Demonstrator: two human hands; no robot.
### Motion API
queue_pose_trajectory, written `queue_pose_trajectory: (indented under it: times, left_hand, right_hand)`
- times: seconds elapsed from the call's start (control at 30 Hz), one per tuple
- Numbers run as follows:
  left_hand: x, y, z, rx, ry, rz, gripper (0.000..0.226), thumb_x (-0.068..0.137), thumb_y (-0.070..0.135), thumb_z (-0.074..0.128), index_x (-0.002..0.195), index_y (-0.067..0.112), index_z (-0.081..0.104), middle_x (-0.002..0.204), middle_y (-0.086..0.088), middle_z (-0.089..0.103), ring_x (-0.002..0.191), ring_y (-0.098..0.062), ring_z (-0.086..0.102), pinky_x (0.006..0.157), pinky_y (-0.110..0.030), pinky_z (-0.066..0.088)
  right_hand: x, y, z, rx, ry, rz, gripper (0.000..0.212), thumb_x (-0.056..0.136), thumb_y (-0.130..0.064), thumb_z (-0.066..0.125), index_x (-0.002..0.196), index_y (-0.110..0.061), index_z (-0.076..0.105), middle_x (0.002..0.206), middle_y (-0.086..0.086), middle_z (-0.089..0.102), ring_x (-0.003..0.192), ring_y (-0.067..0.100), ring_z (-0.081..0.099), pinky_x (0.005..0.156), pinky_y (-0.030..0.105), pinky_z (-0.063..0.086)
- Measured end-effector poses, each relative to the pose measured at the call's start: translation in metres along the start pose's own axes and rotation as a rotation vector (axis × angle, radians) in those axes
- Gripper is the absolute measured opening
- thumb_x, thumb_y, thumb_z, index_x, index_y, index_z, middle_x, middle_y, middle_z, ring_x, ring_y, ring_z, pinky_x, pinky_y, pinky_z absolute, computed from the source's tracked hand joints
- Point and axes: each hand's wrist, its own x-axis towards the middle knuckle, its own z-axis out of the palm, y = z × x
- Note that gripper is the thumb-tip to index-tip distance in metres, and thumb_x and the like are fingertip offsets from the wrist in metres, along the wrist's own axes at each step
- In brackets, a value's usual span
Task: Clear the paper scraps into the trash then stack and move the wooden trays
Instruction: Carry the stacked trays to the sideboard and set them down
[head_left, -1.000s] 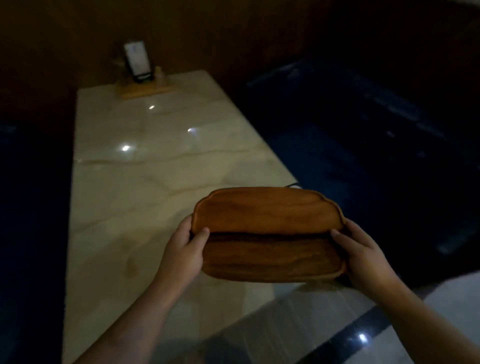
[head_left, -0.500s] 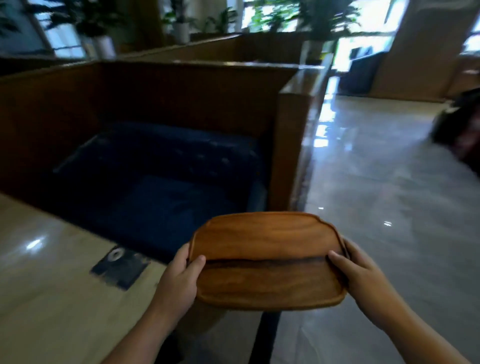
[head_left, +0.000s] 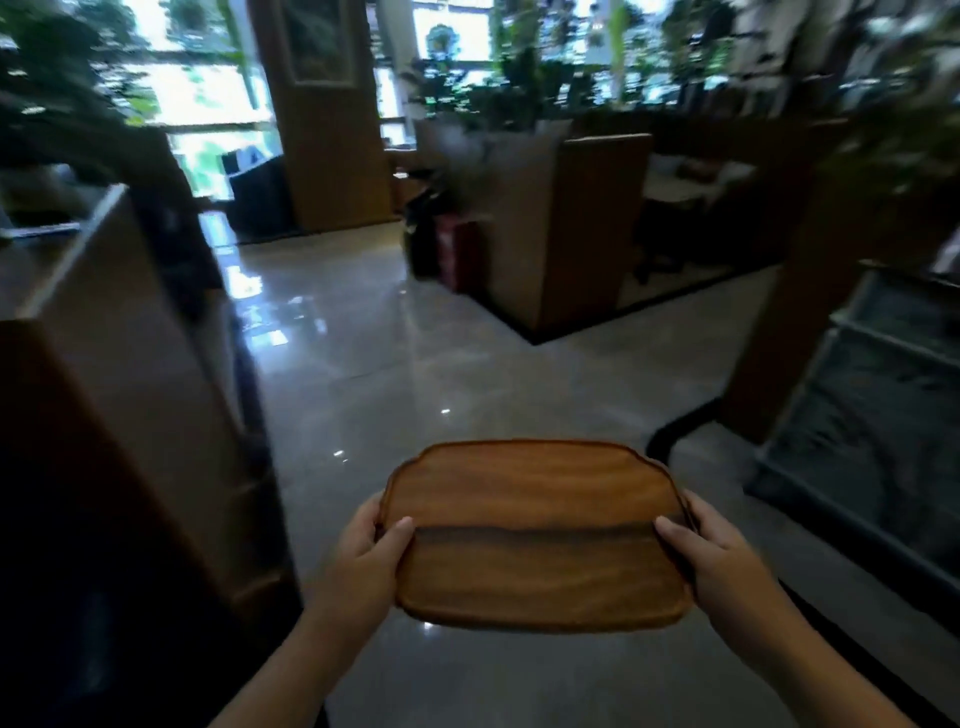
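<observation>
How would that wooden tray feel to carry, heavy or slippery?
Probably stiff: the wooden tray spans flat between the left hand and right hand without sagging. Likely moderately heavy, since both hands grip its ends. Its smooth surface might be a little slippery, though the raised rim gives the thumbs purchase.

Open floor (head_left: 415, 374) ahead; wooden partition (head_left: 130, 415) seemingly close left.

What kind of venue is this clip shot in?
Probably a restaurant or lounge hall: wooden booth partitions, a polished stone floor and many potted plants, with both hands carrying wooden trays.
</observation>
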Motion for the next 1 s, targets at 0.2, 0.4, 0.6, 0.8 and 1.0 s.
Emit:
queue_pose_trajectory:
  times: [0.2,0.4,0.6,0.8,1.0]
  left_hand:
    - [0.078,0.036,0.071,0.037,-0.294,0.124,0.018,0.087,0.012,0.060,0.104,0.016,0.065,0.096,-0.007,0.070,0.088,-0.021,0.063,0.079,-0.037,0.051]
    - [0.114,0.087,0.159,0.088,-0.600,0.183,0.015,0.094,0.018,0.050,0.102,0.026,0.061,0.096,-0.006,0.066,0.088,-0.024,0.064,0.079,-0.044,0.054]
    - [0.120,0.123,0.264,0.080,-0.802,0.202,0.016,0.095,0.023,0.048,0.106,0.025,0.059,0.097,-0.011,0.067,0.084,-0.028,0.066,0.076,-0.046,0.056]
    - [0.107,0.135,0.393,0.069,-0.908,0.199,0.031,0.094,0.027,0.049,0.125,0.022,0.051,0.104,-0.008,0.065,0.089,-0.025,0.066,0.069,-0.038,0.055]
    - [0.085,0.148,0.549,0.084,-0.984,0.220,0.026,0.094,0.025,0.051,0.120,0.024,0.056,0.100,-0.004,0.070,0.085,-0.020,0.070,0.075,-0.038,0.059]
  right_hand:
    - [-0.006,-0.015,-0.041,0.037,0.341,-0.027,0.030,0.096,-0.021,0.052,0.125,-0.024,0.055,0.117,0.004,0.066,0.103,0.027,0.065,0.089,0.047,0.052]
    - [-0.021,-0.037,-0.093,0.086,0.629,-0.032,0.026,0.094,-0.021,0.054,0.118,-0.018,0.063,0.109,0.007,0.072,0.098,0.027,0.069,0.089,0.046,0.053]
    - [-0.034,-0.060,-0.158,0.133,0.818,-0.073,0.024,0.096,-0.023,0.052,0.118,-0.021,0.058,0.108,0.004,0.068,0.094,0.026,0.067,0.072,0.039,0.053]
    - [-0.038,-0.053,-0.262,0.165,0.983,-0.129,0.050,0.094,-0.022,0.057,0.139,-0.019,0.036,0.115,0.002,0.055,0.099,0.022,0.059,0.082,0.042,0.051]
    - [-0.026,-0.041,-0.402,0.164,1.014,-0.148,0.043,0.091,-0.024,0.060,0.133,-0.023,0.047,0.122,0.004,0.061,0.106,0.025,0.062,0.087,0.043,0.052]
